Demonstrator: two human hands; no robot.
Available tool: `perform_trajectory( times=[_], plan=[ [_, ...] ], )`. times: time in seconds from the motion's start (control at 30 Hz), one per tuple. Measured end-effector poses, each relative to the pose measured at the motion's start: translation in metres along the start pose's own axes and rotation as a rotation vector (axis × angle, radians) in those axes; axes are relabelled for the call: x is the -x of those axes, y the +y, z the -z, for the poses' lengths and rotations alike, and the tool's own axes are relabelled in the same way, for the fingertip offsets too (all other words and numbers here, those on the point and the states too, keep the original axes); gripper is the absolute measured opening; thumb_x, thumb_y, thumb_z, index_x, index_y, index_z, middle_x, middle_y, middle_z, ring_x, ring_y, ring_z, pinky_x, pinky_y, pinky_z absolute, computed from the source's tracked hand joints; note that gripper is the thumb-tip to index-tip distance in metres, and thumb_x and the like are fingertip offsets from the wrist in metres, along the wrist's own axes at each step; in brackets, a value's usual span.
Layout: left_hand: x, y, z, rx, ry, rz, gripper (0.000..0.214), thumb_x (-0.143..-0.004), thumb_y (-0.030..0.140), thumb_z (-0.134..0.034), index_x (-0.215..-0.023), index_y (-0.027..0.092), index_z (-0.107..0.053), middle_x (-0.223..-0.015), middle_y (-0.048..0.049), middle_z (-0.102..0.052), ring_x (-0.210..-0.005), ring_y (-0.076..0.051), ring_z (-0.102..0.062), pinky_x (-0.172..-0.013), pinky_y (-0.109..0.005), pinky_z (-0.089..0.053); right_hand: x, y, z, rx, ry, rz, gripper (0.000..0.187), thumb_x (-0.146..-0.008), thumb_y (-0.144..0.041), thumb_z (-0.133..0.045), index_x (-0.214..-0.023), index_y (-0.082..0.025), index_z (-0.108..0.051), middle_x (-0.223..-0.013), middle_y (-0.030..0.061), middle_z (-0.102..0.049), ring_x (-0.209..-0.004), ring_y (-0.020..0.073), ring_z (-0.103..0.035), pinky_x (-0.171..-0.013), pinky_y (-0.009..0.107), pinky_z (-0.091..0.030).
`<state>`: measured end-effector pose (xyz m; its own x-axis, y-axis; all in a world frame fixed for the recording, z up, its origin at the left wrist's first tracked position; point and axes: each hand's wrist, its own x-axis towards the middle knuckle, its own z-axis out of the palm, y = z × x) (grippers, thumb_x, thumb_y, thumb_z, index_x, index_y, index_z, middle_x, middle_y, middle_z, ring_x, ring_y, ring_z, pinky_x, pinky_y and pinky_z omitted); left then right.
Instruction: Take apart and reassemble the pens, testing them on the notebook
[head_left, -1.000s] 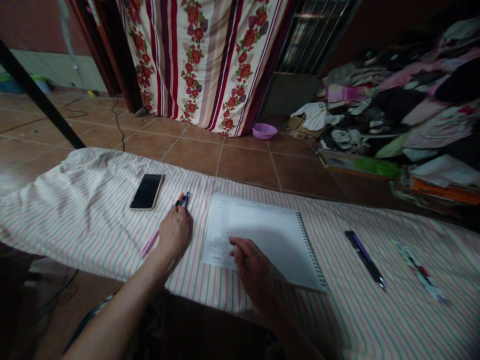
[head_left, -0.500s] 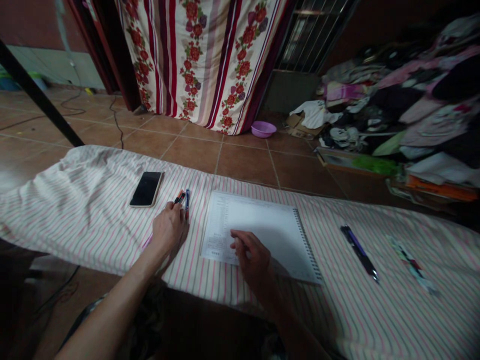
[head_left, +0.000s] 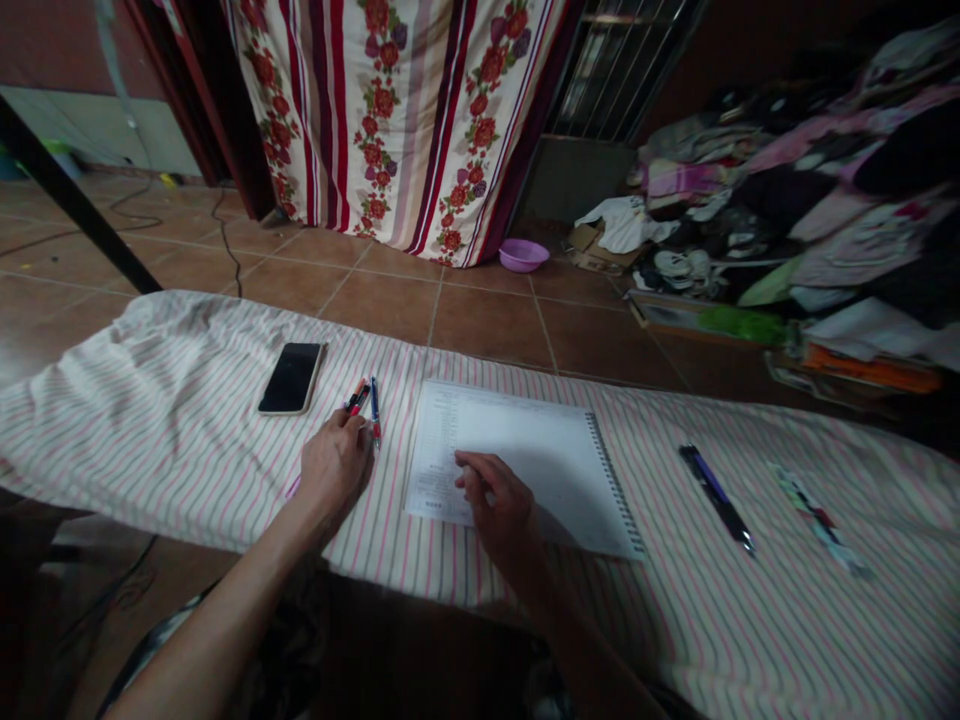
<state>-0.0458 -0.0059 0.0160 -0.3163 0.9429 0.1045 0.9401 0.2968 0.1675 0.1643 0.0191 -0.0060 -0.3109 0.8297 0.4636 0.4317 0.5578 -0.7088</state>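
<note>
Striped tabletop (head_left: 187, 400) before a flowered curtain (head_left: 409, 130)

Tiled floor (head_left: 487, 315) runs beyond the tabletop's far edge, with a purple basin (head_left: 523, 263) beside the curtain's foot; its contents cannot be made out. Near it, a white garment (head_left: 624, 228) lies over a cardboard box (head_left: 596, 256) whose inside is hidden.

On the tabletop, a spiral notebook (head_left: 525, 422) lies flat, coils to the right. Left of it, the left hand (head_left: 337, 462) bends its fingers over the near ends of some orange, red and black pens (head_left: 358, 397); whether it grips any cannot be told. Just beside it lies a blue-and-red pen (head_left: 376, 410), and farther left a phone (head_left: 292, 378). The right hand (head_left: 502, 502) is loosely curled at the notebook's lower left; whether it touches the page is unclear. Striped cloth separates the coils from a black-and-purple pen (head_left: 718, 500). Print along the notebook's left margin is too small to read.
</note>
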Motion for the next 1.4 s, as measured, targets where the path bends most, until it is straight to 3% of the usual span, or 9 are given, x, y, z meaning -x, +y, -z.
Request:
perform_trajectory(
  times=[0.43,0.67,0.77,0.97,1.4],
  plan=[
    [0.000,-0.005,0.000,-0.016,0.016,0.005,0.031,-0.088,0.032,-0.035,-0.094,0.020,-0.064,-0.095,-0.0058,-0.060,-0.082,-0.020,-0.058,-0.058,-0.028,-0.037,0.003,0.008,0.000,0.024,0.006,0.017,0.022,-0.086,-0.017,-0.041,-0.096,-0.015,-0.061,-0.083,0.0062,-0.065,-0.067,0.0132,-0.062,-0.063,0.027,-0.053],
    [-0.003,-0.022,0.015,-0.047,0.044,0.103,0.033,-0.087,0.029,-0.034,-0.102,0.018,-0.062,-0.104,-0.0106,-0.059,-0.092,-0.025,-0.058,-0.056,-0.029,-0.038,0.002,0.009,0.002,0.014,0.026,0.023,0.021,-0.087,-0.016,-0.041,-0.095,-0.015,-0.060,-0.083,0.0058,-0.065,-0.063,0.0111,-0.061,-0.062,0.025,-0.053],
    [-0.005,-0.035,0.018,-0.090,-0.008,0.168,0.035,-0.087,0.035,-0.033,-0.103,0.017,-0.059,-0.103,-0.0119,-0.060,-0.092,-0.028,-0.059,-0.060,-0.033,-0.041,0.003,0.009,0.003,0.026,0.027,0.016,0.021,-0.087,-0.016,-0.041,-0.095,-0.015,-0.060,-0.084,0.0061,-0.065,-0.064,0.0115,-0.062,-0.062,0.025,-0.053],
    [-0.004,-0.053,0.016,-0.136,-0.169,0.170,0.036,-0.085,0.039,-0.033,-0.094,0.016,-0.060,-0.098,-0.0130,-0.062,-0.086,-0.030,-0.063,-0.063,-0.036,-0.044,0.003,0.009,0.005,0.033,0.014,0.003,0.022,-0.086,-0.016,-0.041,-0.095,-0.014,-0.060,-0.084,0.0061,-0.065,-0.064,0.0115,-0.062,-0.063,0.025,-0.053],
    [0.003,-0.049,0.015,-0.236,-0.253,0.016,0.037,-0.087,0.029,-0.025,-0.096,0.011,-0.055,-0.091,-0.0150,-0.062,-0.085,-0.029,-0.063,-0.066,-0.037,-0.045,0.003,0.012,0.000,0.026,-0.015,-0.020,0.022,-0.086,-0.018,-0.041,-0.096,-0.017,-0.060,-0.086,0.0054,-0.065,-0.068,0.0123,-0.063,-0.061,0.024,-0.053]
  ],
)
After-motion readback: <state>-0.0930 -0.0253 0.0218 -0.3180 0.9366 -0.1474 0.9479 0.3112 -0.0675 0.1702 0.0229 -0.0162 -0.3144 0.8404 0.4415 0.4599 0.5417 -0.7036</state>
